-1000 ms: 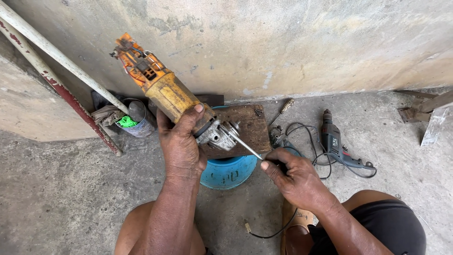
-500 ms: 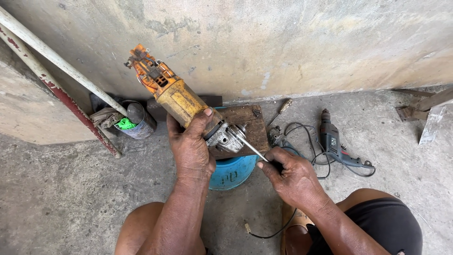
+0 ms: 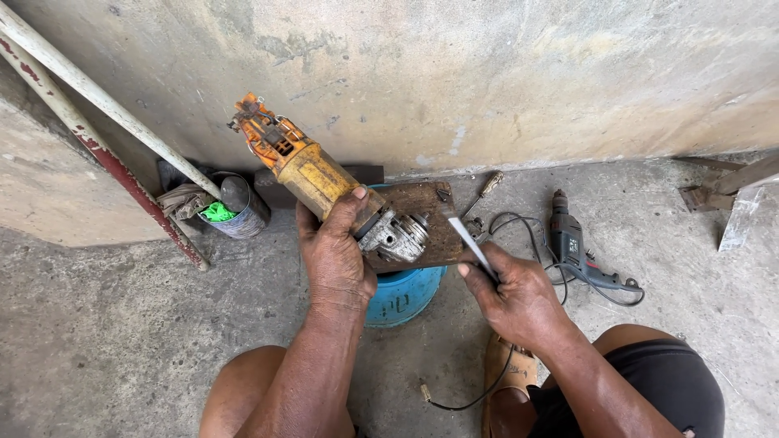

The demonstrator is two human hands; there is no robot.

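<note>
My left hand grips the yellow body of a worn angle grinder, its orange rear end pointing up-left and its bare metal gear head facing right. My right hand holds a slim screwdriver whose flat blade points up-left, its tip a short gap right of the gear head. Under the grinder lies a rusty metal plate on top of a blue round container.
A grey power drill with a coiled black cord lies on the concrete floor at right. A small tool rests by the wall. A tin with green stuff and two slanted pipes stand at left. My knees frame the bottom.
The screwdriver tip has come away from the gear head and my right hand has drawn back to the right. The grinder has shifted slightly right in my left hand.
</note>
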